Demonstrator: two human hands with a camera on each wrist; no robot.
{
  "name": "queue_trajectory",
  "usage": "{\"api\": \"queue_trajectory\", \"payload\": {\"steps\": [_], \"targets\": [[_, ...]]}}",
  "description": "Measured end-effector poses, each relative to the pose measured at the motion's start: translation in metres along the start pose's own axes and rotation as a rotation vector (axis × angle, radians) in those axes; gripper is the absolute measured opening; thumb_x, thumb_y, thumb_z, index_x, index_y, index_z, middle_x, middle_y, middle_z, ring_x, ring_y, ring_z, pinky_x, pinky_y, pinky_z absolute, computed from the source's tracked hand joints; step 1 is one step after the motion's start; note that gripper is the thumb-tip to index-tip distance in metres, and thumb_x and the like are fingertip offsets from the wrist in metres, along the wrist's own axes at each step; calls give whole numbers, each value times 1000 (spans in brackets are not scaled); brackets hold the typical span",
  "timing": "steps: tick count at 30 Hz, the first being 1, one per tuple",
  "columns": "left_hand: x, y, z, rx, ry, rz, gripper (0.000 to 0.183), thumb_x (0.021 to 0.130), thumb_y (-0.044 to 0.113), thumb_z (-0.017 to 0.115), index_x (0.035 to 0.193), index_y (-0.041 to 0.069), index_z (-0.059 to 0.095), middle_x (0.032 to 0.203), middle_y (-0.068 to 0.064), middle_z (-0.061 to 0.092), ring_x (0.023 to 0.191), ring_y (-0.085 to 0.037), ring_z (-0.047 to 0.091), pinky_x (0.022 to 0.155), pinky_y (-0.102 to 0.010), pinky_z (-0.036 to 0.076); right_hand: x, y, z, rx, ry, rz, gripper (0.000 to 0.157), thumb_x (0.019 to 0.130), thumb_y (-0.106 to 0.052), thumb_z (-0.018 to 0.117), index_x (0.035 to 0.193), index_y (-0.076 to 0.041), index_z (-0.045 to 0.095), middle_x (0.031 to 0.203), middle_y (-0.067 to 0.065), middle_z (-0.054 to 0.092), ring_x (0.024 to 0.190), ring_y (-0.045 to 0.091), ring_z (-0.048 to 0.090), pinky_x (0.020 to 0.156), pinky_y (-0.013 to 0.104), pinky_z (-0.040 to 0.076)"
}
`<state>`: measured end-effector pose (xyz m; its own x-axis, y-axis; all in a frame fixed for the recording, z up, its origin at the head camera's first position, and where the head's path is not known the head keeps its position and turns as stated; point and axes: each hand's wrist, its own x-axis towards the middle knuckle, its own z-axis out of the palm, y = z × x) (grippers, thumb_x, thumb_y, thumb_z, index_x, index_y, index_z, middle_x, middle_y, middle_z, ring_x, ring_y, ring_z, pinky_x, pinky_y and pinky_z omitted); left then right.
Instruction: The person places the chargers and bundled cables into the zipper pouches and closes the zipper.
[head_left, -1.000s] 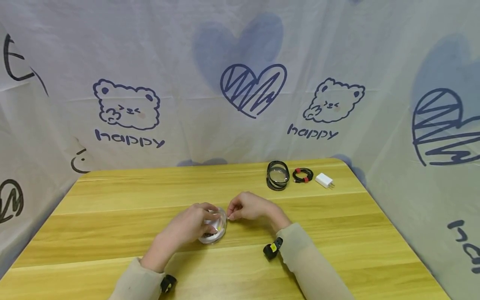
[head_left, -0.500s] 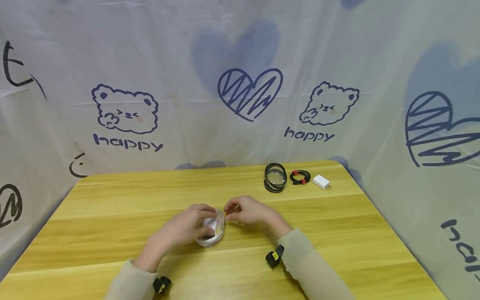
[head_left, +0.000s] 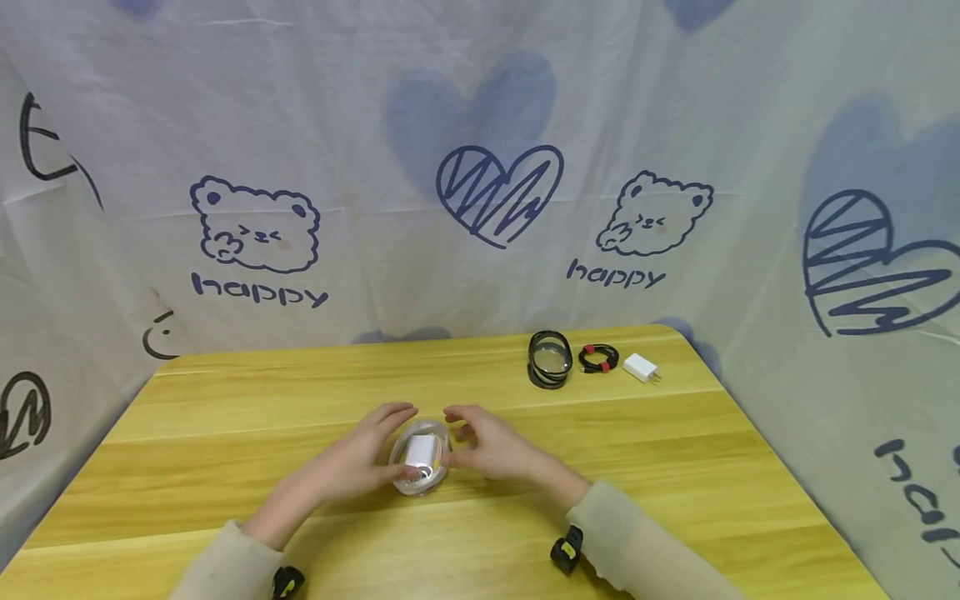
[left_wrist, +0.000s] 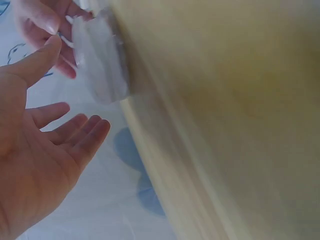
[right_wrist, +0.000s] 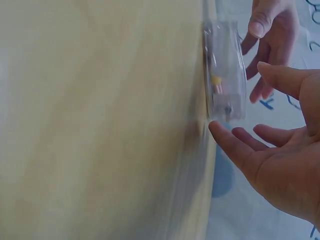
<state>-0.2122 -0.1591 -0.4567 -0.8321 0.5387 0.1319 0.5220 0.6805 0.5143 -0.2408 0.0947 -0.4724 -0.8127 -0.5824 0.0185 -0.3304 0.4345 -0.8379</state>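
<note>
A round, clear plastic case (head_left: 397,458) lies on the wooden table between the two hands, with a white block (head_left: 422,450) and something yellow inside. From the side, in the right wrist view, the clear case (right_wrist: 227,65) looks low and flat-topped. My left hand (head_left: 360,458) is at its left, fingers spread and thumb over the near part of the case; whether the thumb touches it I cannot tell. At the right edge is my right hand (head_left: 491,446), its fingers loosely bent and apart. Neither hand grips anything in the wrist views, where the left palm (left_wrist: 40,160) and right palm (right_wrist: 285,175) show.
Toward the back right of the table (head_left: 262,400) lie a coiled black cable (head_left: 550,379), a smaller black cable with red ties (head_left: 598,358) and a white plug adapter (head_left: 640,367). A printed cloth (head_left: 360,250) hangs behind the table.
My right hand has let go of the case's right edge, where its fingertips were pinched together. The left fingers have lifted off the case top and spread, uncovering the white block.
</note>
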Motion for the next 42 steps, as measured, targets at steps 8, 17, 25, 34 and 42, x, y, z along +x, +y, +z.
{"api": "queue_trajectory", "payload": {"steps": [8,17,25,34,42], "targets": [[-8,-4,5,-65,-63,-5,89,88,31,85,154,-8,39,153,-27,43,135,-47,50,111,-63,44,-5,-7,15,15,-34,-16,81,89,-10,82,154,11,37,152,25,44,132,40,55,102,37,56],[-9,-11,2,-97,-51,-39,88,86,32,87,149,-13,44,149,-32,42,128,-48,55,105,-59,51,7,-10,24,-138,0,-30,82,89,-14,81,154,11,38,152,25,45,136,36,53,110,34,50],[-2,-31,-7,-42,-7,-66,79,86,28,88,140,-17,52,144,-35,42,117,-41,61,96,-52,57,45,-8,27,-121,-20,-61,80,91,-10,79,155,10,36,154,25,44,138,34,51,105,26,52],[0,-55,-21,-4,45,-142,76,89,23,85,140,-21,49,145,-42,39,119,-50,59,101,-61,53,91,-11,38,-95,-36,-11,77,93,-6,77,158,4,36,158,19,46,145,30,46,123,35,34],[2,-77,-29,51,92,-201,74,92,16,80,141,-25,43,144,-47,37,124,-57,54,106,-65,47,124,-14,53,4,-6,18,72,95,-7,72,158,2,38,155,16,51,144,26,48,121,31,35]]}}
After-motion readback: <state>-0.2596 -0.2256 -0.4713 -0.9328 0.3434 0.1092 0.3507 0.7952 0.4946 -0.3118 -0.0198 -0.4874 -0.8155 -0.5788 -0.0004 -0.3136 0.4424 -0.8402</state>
